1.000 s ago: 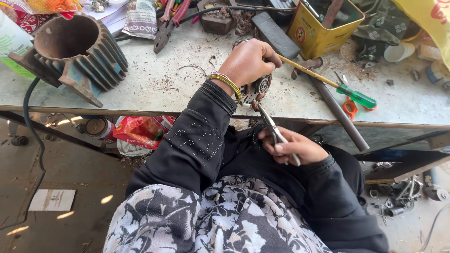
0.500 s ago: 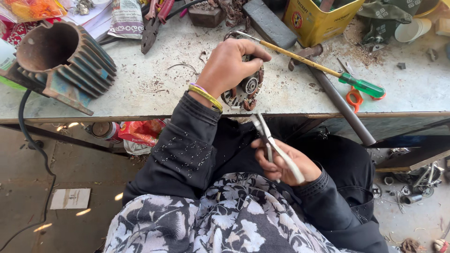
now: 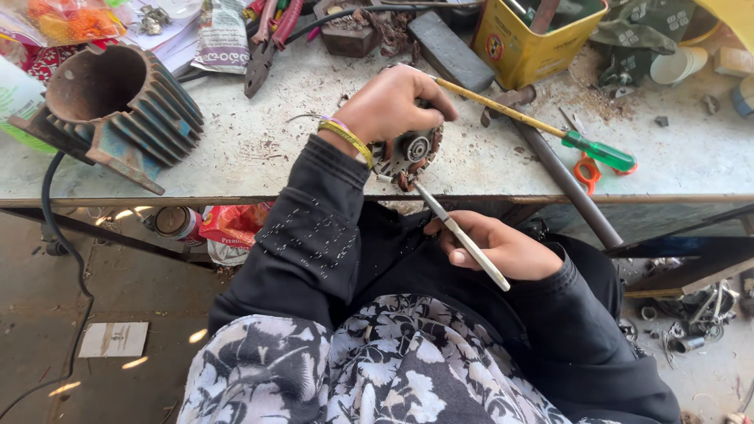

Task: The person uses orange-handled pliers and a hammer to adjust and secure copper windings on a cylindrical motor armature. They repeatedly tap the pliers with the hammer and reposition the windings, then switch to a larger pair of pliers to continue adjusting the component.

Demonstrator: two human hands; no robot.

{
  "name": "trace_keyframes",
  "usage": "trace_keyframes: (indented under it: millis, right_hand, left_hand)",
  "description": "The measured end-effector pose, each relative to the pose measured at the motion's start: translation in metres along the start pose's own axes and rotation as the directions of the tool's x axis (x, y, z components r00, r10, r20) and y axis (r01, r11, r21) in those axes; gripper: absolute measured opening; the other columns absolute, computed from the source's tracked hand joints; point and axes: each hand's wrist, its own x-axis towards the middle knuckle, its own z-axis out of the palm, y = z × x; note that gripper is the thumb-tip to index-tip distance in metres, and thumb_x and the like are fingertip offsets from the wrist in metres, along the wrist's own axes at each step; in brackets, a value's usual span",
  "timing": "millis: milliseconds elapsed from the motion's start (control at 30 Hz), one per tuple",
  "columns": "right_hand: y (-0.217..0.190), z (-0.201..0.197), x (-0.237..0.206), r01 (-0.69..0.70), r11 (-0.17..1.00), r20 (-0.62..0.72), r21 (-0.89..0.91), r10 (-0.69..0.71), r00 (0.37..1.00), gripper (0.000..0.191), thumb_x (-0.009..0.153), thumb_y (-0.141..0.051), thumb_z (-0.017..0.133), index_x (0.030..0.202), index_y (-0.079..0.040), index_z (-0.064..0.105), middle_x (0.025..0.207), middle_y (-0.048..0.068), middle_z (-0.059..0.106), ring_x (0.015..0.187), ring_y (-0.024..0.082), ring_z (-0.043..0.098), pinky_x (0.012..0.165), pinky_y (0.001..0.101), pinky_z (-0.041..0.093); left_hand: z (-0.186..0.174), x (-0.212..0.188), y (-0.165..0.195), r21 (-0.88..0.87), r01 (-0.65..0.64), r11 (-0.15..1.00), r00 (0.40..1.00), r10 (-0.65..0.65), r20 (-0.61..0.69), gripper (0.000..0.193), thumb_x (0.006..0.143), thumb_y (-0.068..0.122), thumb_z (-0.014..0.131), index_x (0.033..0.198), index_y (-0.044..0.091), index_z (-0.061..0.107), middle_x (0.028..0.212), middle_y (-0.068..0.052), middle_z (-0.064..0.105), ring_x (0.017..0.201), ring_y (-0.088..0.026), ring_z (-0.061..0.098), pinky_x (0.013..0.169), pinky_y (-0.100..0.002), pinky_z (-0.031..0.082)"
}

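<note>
My left hand [image 3: 397,106] grips a round motor stator [image 3: 410,153] with copper windings and a central bearing, held upright at the near edge of the workbench [image 3: 259,149]. My right hand [image 3: 503,250] holds pliers with pale handles [image 3: 462,235]; their jaws touch the stator's lower edge. A yellow bangle sits on my left wrist. Both black sleeves reach over my lap.
A finned grey engine cylinder [image 3: 118,106] stands at the left. A green-handled screwdriver [image 3: 542,126], orange scissors [image 3: 585,169], a metal bar [image 3: 565,180], a yellow tin [image 3: 534,35] and red-handled pliers [image 3: 271,43] lie on the bench. Scrap parts litter the floor at right.
My left hand has drawn the stator toward the bench's near edge. My right hand has raised the pliers so their jaws now meet the stator.
</note>
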Motion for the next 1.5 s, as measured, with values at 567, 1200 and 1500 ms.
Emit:
trace_keyframes:
  millis: [567, 1200, 1500]
  right_hand:
    - [0.015, -0.011, 0.032, 0.009, 0.834, 0.068, 0.551, -0.056, 0.996, 0.056, 0.088, -0.016, 0.07, 0.135, 0.007, 0.052, 0.091, 0.006, 0.052, 0.068, 0.008, 0.04, 0.051, 0.0197, 0.031]
    - [0.044, 0.014, 0.054, 0.103, 0.538, 0.03, 0.837, -0.234, 0.972, 0.115, 0.091, -0.083, 0.039, 0.146, 0.017, 0.04, 0.09, 0.014, 0.053, 0.073, 0.015, 0.043, 0.055, 0.0257, 0.038]
    - [0.051, 0.001, 0.056, 0.041, 0.646, 0.088, 0.762, -0.167, 0.982, 0.082, 0.088, -0.039, 0.066, 0.146, 0.014, 0.043, 0.092, 0.011, 0.05, 0.073, 0.013, 0.043, 0.056, 0.0239, 0.038]
  left_hand:
    - [-0.005, 0.042, -0.015, 0.072, 0.227, 0.971, 0.928, -0.238, 0.287, 0.027, 0.072, 0.01, 0.072, 0.097, 0.011, 0.083, 0.088, -0.005, 0.081, 0.08, -0.012, 0.075, 0.075, -0.027, 0.059]
    - [-0.006, 0.033, -0.024, -0.008, 0.13, 0.992, 0.956, -0.123, 0.267, 0.026, 0.073, 0.009, 0.072, 0.096, 0.012, 0.084, 0.09, -0.004, 0.082, 0.082, -0.01, 0.077, 0.077, -0.025, 0.059]
    - [-0.007, 0.032, -0.025, 0.033, 0.121, 0.992, 0.957, -0.125, 0.263, 0.027, 0.074, 0.01, 0.072, 0.098, 0.013, 0.083, 0.092, -0.004, 0.082, 0.081, -0.012, 0.076, 0.075, -0.026, 0.059]
